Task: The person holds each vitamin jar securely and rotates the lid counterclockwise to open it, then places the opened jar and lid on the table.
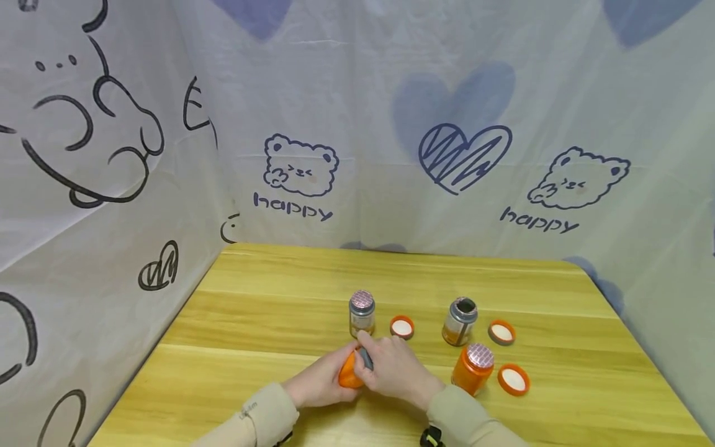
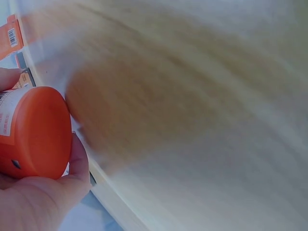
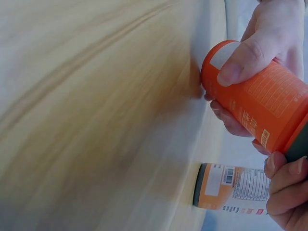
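Note:
My left hand (image 1: 319,382) holds an orange bottle (image 1: 349,374) tilted, low over the table's near part. In the left wrist view, its orange base (image 2: 45,132) faces the camera, with the thumb and fingers around its side. My right hand (image 1: 393,369) grips the dark grey cap (image 1: 365,358) at the bottle's other end. The right wrist view shows the printed orange side of the bottle (image 3: 272,103) and the right fingers (image 3: 288,190) curled on the cap (image 3: 299,143). The cap is still on the bottle; most of it is hidden by the fingers.
A grey-and-orange bottle with a sealed top (image 1: 362,316) stands beyond my hands. To the right are a similar bottle with a dark open mouth (image 1: 459,324) and an orange bottle with a sealed top (image 1: 470,374). Upturned lids (image 1: 402,327) lie beside them. White cloth (image 1: 368,205) surrounds the table.

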Available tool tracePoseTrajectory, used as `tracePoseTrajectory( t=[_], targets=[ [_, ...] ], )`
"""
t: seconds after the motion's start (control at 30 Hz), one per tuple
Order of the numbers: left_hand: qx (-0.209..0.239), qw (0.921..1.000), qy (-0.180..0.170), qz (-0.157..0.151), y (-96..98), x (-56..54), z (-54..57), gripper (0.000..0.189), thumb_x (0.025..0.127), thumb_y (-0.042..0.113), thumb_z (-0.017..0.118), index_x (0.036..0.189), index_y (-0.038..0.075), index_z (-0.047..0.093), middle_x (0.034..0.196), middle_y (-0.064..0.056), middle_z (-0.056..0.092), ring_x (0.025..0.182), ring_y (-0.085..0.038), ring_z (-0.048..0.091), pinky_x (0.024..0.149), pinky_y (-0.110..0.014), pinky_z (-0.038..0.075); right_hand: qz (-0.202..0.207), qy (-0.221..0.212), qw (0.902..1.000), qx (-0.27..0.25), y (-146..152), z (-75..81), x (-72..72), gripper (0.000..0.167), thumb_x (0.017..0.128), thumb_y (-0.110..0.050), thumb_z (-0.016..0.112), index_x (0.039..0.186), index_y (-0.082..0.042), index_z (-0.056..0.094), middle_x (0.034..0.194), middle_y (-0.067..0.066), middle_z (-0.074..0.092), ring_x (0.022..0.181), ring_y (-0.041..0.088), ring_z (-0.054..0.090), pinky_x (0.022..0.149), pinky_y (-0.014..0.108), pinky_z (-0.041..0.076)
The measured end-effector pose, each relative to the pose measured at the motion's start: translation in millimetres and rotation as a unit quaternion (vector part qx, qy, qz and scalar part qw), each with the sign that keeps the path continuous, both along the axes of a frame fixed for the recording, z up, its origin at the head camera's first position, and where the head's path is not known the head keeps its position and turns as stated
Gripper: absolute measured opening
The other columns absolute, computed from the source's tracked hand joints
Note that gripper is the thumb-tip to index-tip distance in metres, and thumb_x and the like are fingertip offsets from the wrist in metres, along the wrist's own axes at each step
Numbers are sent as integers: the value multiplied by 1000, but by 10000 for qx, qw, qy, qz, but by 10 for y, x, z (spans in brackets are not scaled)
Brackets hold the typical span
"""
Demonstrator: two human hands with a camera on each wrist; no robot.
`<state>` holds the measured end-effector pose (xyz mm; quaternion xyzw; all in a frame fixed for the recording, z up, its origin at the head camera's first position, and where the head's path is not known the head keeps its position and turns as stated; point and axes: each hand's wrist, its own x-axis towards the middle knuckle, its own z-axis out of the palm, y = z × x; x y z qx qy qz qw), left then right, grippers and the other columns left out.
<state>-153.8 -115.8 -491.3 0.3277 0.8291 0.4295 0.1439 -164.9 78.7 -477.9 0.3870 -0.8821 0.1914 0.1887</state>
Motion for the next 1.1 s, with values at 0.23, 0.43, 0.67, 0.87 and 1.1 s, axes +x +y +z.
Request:
tracePoseTrajectory(
  t=[0.23,0.43,0.67,0.87,1.1],
  targets=[
    [-208,9994,263,32,32,2,30,77,82,5,76,147,23,39,123,0,64,99,-4,59,91,-24,50,158,12,9999,-33,80,-13,1,16,86,-22,63,94,-12,53,59,-9,43,48,0,31,44,11,18],
    [-311,9990,310,27,54,6,51,75,82,8,77,147,19,40,124,-1,63,99,-3,59,90,-23,51,159,-454,9988,-116,136,-16,29,18,88,-23,63,98,-13,53,63,-10,46,50,-1,35,44,11,23],
    [-305,9994,181,4,48,10,49,68,81,8,76,141,20,45,117,0,64,93,-1,58,85,-21,50,13,-995,9945,-335,155,-14,58,20,89,-25,65,104,-14,55,71,-9,54,56,-1,42,48,11,30],
    [-190,9997,-165,-58,56,13,57,58,82,7,74,133,20,48,104,1,62,74,0,61,77,-20,51,-17,-1926,9797,-562,211,57,53,27,94,-28,63,113,-12,54,78,-4,57,59,0,46,50,16,38],
    [-183,9996,-50,189,124,33,71,62,90,17,75,142,18,41,116,-4,62,80,-4,61,83,-24,50,-587,-2885,9511,-937,259,154,22,32,96,-41,61,111,-13,55,80,-3,56,64,7,48,54,21,39]
  ],
)
